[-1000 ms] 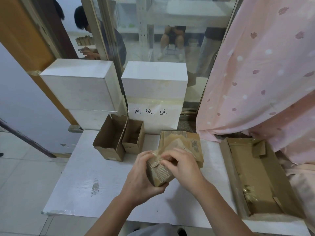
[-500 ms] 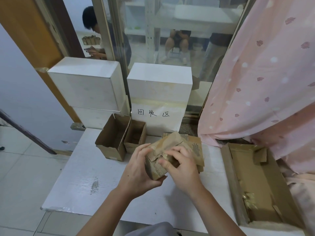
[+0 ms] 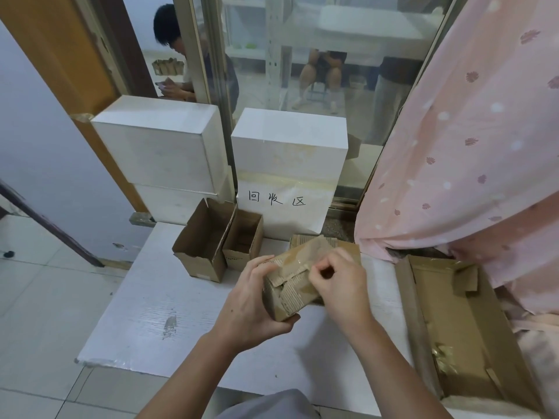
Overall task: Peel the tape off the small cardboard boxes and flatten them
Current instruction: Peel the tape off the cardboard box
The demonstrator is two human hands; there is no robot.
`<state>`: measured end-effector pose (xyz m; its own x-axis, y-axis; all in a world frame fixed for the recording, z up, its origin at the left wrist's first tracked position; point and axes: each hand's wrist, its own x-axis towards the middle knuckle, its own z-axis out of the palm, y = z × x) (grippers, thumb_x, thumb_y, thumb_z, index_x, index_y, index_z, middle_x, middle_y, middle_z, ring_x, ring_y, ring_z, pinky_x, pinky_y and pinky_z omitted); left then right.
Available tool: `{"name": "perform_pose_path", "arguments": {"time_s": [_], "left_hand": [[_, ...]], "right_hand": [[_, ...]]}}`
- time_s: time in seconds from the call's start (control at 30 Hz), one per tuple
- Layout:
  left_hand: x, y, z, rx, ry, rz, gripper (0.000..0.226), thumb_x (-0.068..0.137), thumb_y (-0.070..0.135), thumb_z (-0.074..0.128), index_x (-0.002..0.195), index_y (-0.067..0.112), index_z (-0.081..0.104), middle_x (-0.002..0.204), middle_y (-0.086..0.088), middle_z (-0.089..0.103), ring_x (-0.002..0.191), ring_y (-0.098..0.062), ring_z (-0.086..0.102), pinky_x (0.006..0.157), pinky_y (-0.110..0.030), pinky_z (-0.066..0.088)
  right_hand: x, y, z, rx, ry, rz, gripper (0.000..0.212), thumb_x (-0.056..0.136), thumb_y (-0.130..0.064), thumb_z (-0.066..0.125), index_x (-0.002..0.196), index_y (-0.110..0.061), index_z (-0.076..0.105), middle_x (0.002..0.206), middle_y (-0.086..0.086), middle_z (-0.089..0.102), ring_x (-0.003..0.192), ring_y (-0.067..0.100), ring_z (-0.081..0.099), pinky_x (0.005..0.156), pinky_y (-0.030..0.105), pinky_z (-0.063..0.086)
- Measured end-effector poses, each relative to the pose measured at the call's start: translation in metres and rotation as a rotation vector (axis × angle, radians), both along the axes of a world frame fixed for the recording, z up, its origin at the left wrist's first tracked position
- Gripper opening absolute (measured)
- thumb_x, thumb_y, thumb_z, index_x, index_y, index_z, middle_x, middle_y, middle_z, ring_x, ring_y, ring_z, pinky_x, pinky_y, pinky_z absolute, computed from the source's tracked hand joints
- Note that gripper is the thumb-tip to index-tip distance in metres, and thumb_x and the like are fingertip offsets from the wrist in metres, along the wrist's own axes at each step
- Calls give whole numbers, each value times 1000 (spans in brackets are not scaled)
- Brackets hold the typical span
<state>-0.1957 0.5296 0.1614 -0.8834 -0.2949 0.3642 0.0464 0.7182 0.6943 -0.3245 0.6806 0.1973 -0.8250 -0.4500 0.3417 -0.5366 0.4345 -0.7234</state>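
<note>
Tape-peeling stage for sure; the left hand (image 3: 248,300) is cupped round the small cardboard box (image 3: 290,290), holding it just above the white surface (image 3: 145,316); the right hand (image 3: 338,284) is pinching what looks like tape at the top edge; probably next it needs a steady pull away, then flattening.

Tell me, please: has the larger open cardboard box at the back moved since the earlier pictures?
No. The larger open box still stands against the smaller open box, just left of the labelled white box.
</note>
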Motion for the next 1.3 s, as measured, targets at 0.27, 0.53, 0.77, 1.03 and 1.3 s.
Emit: {"name": "perform_pose_path", "arguments": {"time_s": [0.27,0.53,0.77,1.03,1.3], "left_hand": [[-5,-3,3,25,31,30,98,61,42,97,138,13,45,146,1,43,136,-17,49,96,-38,56],[-6,-3,5,0,68,30,100,61,43,96,140,19,39,148,-1,41,138,-18,47,95,-39,57],[-9,0,3,39,93,14,101,62,37,97,141,18,37,149,-3,40,141,-23,45,100,-45,54],[-6,-1,4,16,-94,142,98,67,64,86,141,22,38,147,8,28,133,-11,41,100,-29,53],[-10,-2,16,-201,-604,124,115,73,67,69,161,25,10,149,0,29,131,-26,41,103,-38,47]], "right_hand": [[-2,-5,5,140,102,267,14,89,-10,70,92,-22,76,96,-16,65,94,4,53,86,12,39],[-10,0,-2,44,-198,36,20,80,-36,84,99,-33,77,122,-19,58,118,6,45,103,24,37],[-15,-2,-8,-3,-114,47,20,95,-22,68,80,-26,56,132,-12,57,126,12,52,104,47,43],[-20,-2,-3,-48,-41,-18,29,81,-17,76,70,-29,53,90,-20,62,95,6,55,80,52,50],[0,-5,-22,226,-38,37,14,83,-43,78,80,-34,67,82,-22,62,89,2,44,89,35,27]]}}
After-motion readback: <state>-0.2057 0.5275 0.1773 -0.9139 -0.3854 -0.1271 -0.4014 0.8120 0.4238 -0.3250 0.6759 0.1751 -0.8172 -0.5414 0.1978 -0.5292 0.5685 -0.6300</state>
